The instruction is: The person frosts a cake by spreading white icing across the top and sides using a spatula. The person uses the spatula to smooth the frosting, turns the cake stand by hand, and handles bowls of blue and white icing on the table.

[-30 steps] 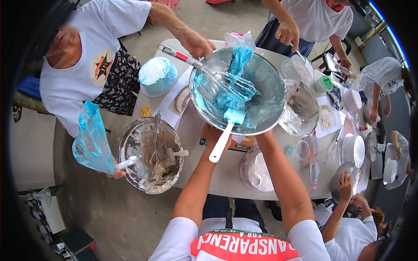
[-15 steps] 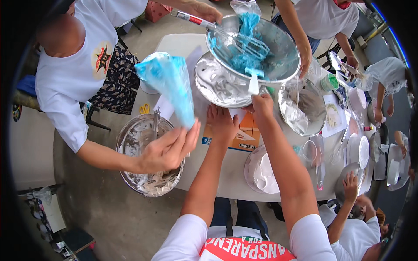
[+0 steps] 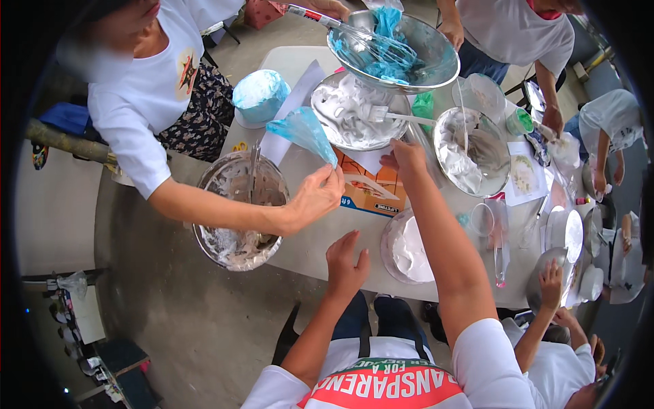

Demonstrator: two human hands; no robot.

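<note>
- The left hand [image 3: 347, 264] is released, its thumb and fingers apart and nothing in it, above the tabletop [image 3: 320, 242] by the front edge.
- The right hand [image 3: 407, 158] reaches across toward the far edge, fingers bent beside the near rim of the white frosting bowl [image 3: 364, 147]; I cannot tell whether it grasps that rim.
- That bowl sits toward the far edge, with white frosting [image 3: 344, 102] inside and a white spatula [image 3: 412, 118] laid across its right rim, handle outward.
- Above it, 2 co-workers' hands are at opposite sides of a tilted steel bowl [image 3: 439, 61] with blue frosting [image 3: 392, 68] and a whisk [image 3: 368, 37].
- A co-worker's hand [image 3: 317, 198] pinches the narrow end of a blue piping bag [image 3: 303, 133].
- A blue-and-white cake [image 3: 261, 95] stands by the left edge, near the far left corner.
- A smeared bowl [image 3: 242, 258] overhangs the front left corner.
- A white cake [image 3: 411, 252] stands at the front edge, right of the left hand.
- An orange printed panel [image 3: 375, 191] lies between the 2 hands and the white frosting bowl.
</note>
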